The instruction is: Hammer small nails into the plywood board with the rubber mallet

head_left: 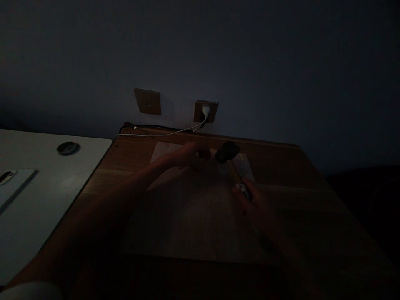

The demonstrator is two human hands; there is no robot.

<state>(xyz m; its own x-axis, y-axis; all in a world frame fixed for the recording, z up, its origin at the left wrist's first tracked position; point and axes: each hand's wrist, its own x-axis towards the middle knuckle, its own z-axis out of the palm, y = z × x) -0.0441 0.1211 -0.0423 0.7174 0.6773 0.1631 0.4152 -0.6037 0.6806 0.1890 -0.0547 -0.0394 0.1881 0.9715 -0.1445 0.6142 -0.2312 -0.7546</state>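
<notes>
My right hand (251,202) is wrapped round the handle of a hammer (228,152). Its dark head is raised above the board and tilted to the left. To the left of the hammer head, my left hand (193,154) hovers over or rests on the board, with its fingers curled together. Whatever they may hold is lost in the dark. Beneath both hands lies a pale board (187,225) on a wooden table (281,166). A tiny speck, too dim to name, shows on the board just below my left hand.
A white tabletop (84,175) adjoins on the left, bearing a dark round ring-shaped object (67,148) and a flat pale slab (18,183). On the wall behind are a switch plate (148,101) and a socket with a white plug (205,111). Its white cable (156,134) runs along the table's back edge.
</notes>
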